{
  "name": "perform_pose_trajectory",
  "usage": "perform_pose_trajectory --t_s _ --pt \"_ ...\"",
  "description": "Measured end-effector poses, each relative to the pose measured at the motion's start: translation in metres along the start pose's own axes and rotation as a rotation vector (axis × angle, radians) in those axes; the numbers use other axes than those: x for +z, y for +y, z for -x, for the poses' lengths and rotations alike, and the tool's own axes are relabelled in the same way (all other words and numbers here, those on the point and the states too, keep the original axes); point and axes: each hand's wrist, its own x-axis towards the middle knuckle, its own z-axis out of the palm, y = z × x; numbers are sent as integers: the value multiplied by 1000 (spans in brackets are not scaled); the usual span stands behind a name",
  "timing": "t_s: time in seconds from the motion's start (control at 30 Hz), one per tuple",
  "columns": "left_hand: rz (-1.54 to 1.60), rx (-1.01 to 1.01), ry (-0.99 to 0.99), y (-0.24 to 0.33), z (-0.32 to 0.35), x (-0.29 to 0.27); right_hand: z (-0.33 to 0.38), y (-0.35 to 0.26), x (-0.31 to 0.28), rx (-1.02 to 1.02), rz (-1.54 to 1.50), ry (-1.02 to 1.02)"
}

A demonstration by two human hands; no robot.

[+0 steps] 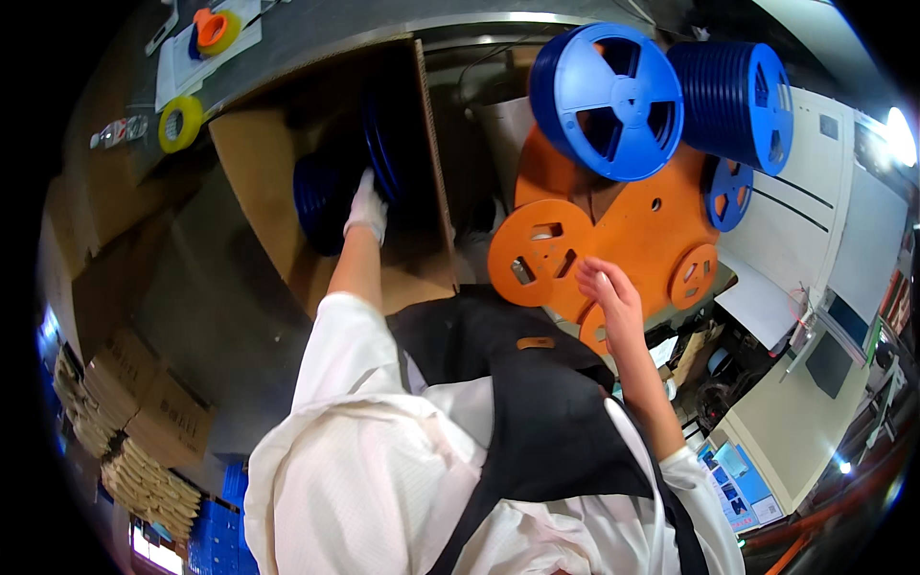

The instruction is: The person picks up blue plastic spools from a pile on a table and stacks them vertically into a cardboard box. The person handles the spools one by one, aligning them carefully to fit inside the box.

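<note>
My left hand (367, 213), in a white glove, reaches down into an open cardboard box (261, 163). Its fingers are stretched out beside thin blue reels (381, 153) standing on edge in the box; whether they touch is hard to see in the shadow. A stack of blue reels (314, 203) lies just left of this hand. My bare right hand (613, 292) hovers over the orange round-lobed surface (637, 240), near its front edge, fingers loosely bent and apart with nothing in them. Left of it is an orange disc (541, 251) with cut-out slots.
A large blue reel stack (628, 101) and another blue stack (767, 105) stand over the orange surface's far side. Yellow tape rolls (180, 125) and a plastic bottle (120, 132) lie on the dark bench. Cartons (144, 393) are piled at left. A pale machine (805, 422) stands at right.
</note>
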Motion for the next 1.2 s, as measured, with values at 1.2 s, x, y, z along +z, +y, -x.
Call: perform_pose_trajectory --t_s 1.2 --pt "3115 -578 500 263 149 152 -292 35 11 -328 1228 110"
